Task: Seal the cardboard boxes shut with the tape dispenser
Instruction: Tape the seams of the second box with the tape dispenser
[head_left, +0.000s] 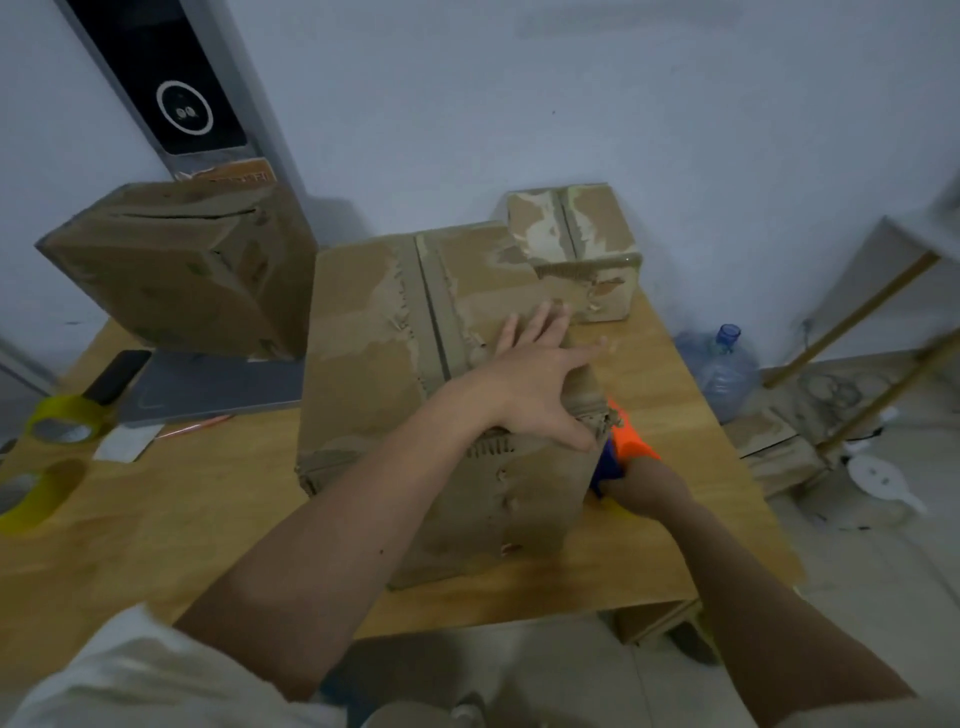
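Large cardboard box (395, 374) sits mid-surface (156, 519). Left hand (540, 379) lies flat on its top right edge, fingers spread. Right hand (641, 486) grips orange-and-blue tape dispenser (621, 447) against the box's right side. Smaller box (576, 249) behind.

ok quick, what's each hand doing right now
Left hand: open, fingers spread, pressing down on the box.
Right hand: gripping the tape dispenser at the box's right side.
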